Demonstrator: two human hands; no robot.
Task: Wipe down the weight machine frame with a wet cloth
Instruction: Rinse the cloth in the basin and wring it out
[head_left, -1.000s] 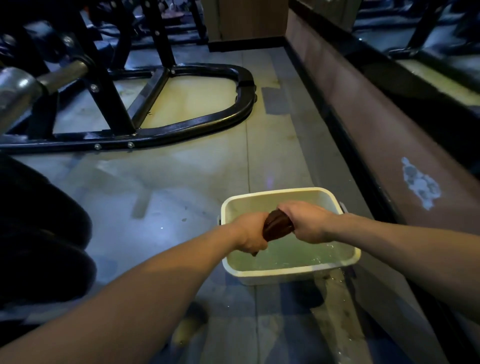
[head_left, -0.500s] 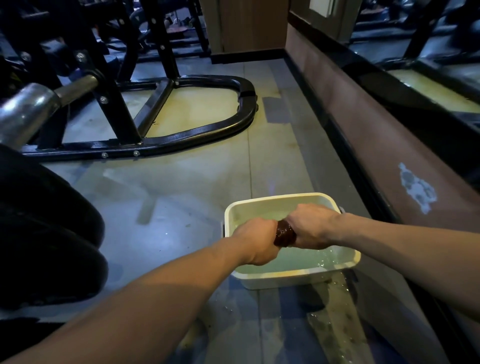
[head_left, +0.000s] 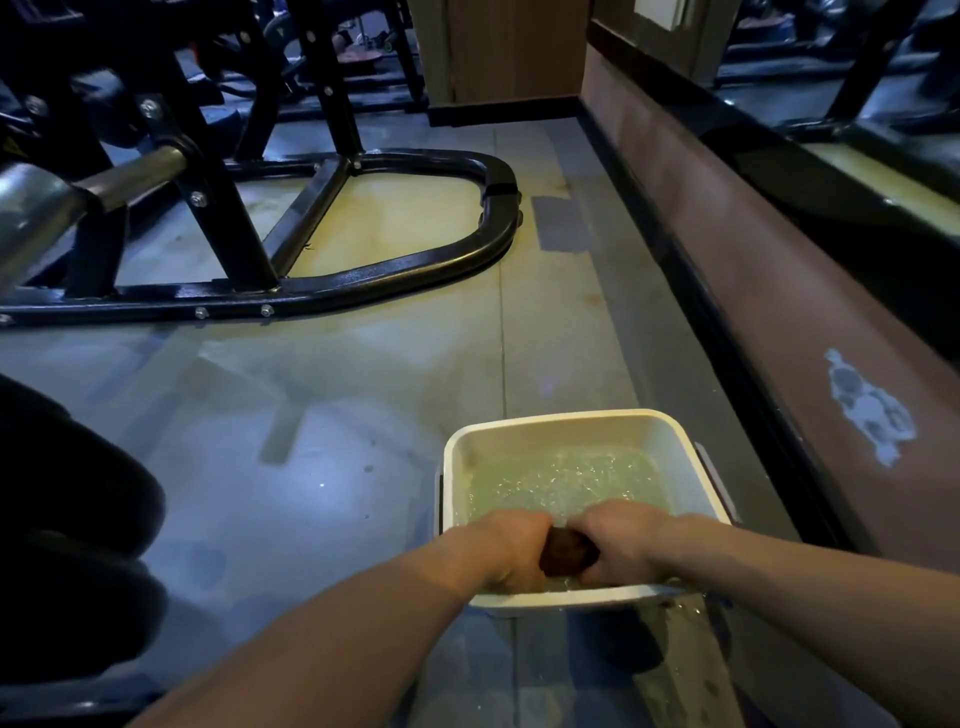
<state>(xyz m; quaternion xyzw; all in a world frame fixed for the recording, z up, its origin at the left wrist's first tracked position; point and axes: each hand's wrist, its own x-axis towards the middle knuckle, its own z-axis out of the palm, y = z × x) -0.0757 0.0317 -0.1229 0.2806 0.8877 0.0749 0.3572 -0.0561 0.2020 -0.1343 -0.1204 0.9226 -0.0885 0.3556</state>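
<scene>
Both hands low in the frame, centre-right, over the near edge of a white tub (head_left: 675, 441). Left hand (head_left: 511, 551) fisted tight around one end of a dark brown cloth (head_left: 567, 552); right hand (head_left: 623, 543) fisted around the other end. Fists nearly touching, only a short bunched bit of cloth showing between them. Cloth sits above the water (head_left: 561, 478), just inside the tub's near wall; can't tell if its underside touches the water. Water surface rippled, with small glints, pale green tint.

Tub rests on the grey floor (head_left: 363, 395), lower right of centre. Wet streak on floor (head_left: 685, 670) just below the tub toward the bottom edge.

Weight machine frame (head_left: 415, 265) in upper left: black curved base tube lying on the floor, bolts along it, angled black uprights rising from it. Well apart from tub and hands. Silver bar end (head_left: 31, 218) at far left edge, blurred.

Brown wall (head_left: 779, 312) runs along the right side with a pale chipped patch (head_left: 867, 405) at right. Dark shape (head_left: 67, 519) at left edge, lower half; can't tell what it is.
</scene>
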